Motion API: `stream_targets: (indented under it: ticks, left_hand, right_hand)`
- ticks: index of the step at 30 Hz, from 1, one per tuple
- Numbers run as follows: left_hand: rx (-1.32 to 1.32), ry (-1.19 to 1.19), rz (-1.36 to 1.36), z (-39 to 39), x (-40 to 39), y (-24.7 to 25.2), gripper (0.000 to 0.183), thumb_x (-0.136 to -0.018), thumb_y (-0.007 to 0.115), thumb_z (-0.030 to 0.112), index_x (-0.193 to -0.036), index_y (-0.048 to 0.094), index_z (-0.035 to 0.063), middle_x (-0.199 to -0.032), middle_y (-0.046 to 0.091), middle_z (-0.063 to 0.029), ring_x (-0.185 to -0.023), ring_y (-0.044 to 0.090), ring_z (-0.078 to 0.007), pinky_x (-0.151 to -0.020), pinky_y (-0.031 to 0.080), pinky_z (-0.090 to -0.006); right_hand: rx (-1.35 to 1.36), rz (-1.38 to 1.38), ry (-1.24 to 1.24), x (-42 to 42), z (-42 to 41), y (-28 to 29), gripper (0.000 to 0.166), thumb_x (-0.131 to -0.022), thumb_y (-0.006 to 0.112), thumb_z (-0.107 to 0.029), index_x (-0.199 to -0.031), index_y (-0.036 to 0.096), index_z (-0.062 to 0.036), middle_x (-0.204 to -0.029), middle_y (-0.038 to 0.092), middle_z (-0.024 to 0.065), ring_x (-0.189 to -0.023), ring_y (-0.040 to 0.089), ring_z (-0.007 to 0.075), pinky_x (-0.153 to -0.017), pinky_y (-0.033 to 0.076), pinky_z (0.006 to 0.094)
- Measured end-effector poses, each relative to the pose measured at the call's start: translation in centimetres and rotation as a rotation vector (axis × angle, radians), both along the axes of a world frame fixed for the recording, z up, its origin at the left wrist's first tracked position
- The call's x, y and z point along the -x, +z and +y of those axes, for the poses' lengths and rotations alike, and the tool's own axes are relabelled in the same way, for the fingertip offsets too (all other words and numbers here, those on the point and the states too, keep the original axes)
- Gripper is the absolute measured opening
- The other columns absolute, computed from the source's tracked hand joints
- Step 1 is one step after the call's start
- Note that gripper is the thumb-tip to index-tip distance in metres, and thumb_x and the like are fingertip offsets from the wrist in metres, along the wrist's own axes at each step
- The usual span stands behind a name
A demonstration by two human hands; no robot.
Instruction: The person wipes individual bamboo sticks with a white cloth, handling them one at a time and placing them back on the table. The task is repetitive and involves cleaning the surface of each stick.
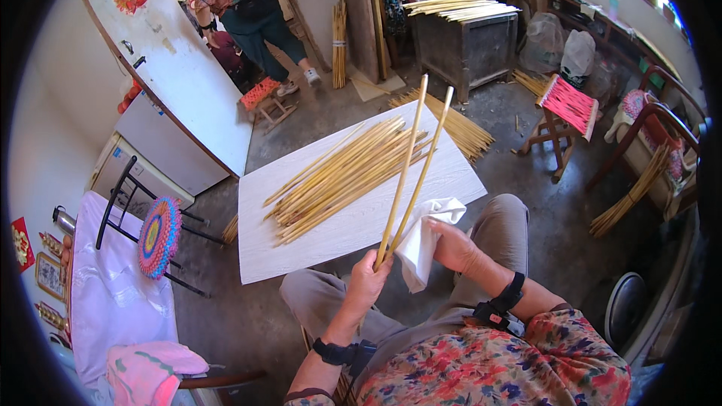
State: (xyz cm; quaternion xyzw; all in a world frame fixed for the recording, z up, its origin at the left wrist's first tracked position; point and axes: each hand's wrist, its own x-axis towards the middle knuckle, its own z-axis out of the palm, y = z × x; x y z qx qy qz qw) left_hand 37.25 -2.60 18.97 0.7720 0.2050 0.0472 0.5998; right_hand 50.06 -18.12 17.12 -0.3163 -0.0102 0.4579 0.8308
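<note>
My left hand (369, 279) is closed around the lower part of two long thin plant stalks (407, 172), which stand up and spread slightly apart at their tops. In my right hand (454, 245) is a white cloth (420, 242), bunched up and hanging beside the stalks, close to my left hand. Beyond my knees, a pile of similar yellowish stalks (344, 172) lies slantwise on a white board-like tabletop (259, 254). Both wrists wear black straps.
More stalks (451, 124) lie on the floor behind the tabletop. A red-topped folding stool (569, 107) stands at right, a black chair with a round crocheted cover (159, 237) at left. Peeled-looking sticks lie on a dark cabinet (465, 39). A person (248, 11) stands near the doorway.
</note>
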Motion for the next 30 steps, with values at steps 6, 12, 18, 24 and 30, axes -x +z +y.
stream_targets:
  ticks: [6,12,18,24,30]
  left_hand:
    - [-0.161,-0.004,-0.191,-1.0,-0.1,-0.3,0.020,-0.079,0.058,0.009,-0.095,0.054,-0.0022,-0.074,0.058,-0.0068,-0.069,0.054,-0.0116,-0.063,0.044,-0.0266]
    - [0.055,-0.033,-0.166,-0.8,0.4,-1.4,0.019,-0.079,0.055,0.004,-0.096,0.056,-0.0018,-0.078,0.060,-0.0061,-0.074,0.053,-0.0079,-0.067,0.045,-0.0251]
    - [0.105,0.089,-0.055,-0.1,0.8,0.1,0.015,-0.081,0.053,0.005,-0.095,0.059,0.0027,-0.067,0.055,0.0022,-0.058,0.047,-0.0035,-0.050,0.039,-0.0209]
    - [0.409,0.103,-0.012,0.5,1.0,3.1,0.012,-0.087,0.051,0.012,-0.096,0.054,0.0045,-0.050,0.039,0.0054,-0.037,0.034,-0.0031,-0.033,0.026,-0.0182]
    - [0.137,0.017,-0.038,0.3,0.6,2.9,0.013,-0.083,0.050,0.006,-0.095,0.054,0.0029,-0.059,0.046,0.0037,-0.045,0.039,-0.0026,-0.040,0.033,-0.0180]
  right_hand:
    - [-0.034,-0.078,0.120,2.4,2.0,0.5,0.045,-0.080,0.059,-0.032,-0.111,0.049,-0.0008,-0.103,0.055,0.0075,-0.097,0.051,0.0184,-0.086,0.038,0.0331]
    - [0.040,-0.110,0.108,2.7,2.8,0.8,0.048,-0.080,0.059,-0.037,-0.109,0.050,0.0007,-0.096,0.057,0.0094,-0.086,0.056,0.0175,-0.076,0.044,0.0299]
    - [-0.053,-0.127,0.112,2.8,2.5,-0.1,0.042,-0.083,0.055,-0.029,-0.115,0.046,-0.0026,-0.105,0.055,0.0081,-0.097,0.052,0.0177,-0.084,0.040,0.0320]
    - [-0.206,-0.124,0.160,2.8,1.4,-0.3,0.058,-0.078,0.049,-0.014,-0.130,0.029,-0.0011,-0.118,0.048,0.0107,-0.107,0.046,0.0209,-0.093,0.035,0.0330]
    - [0.063,-0.076,0.132,3.4,0.8,-2.2,0.052,-0.075,0.049,-0.011,-0.124,0.039,-0.0002,-0.112,0.050,0.0117,-0.103,0.050,0.0230,-0.089,0.039,0.0337]
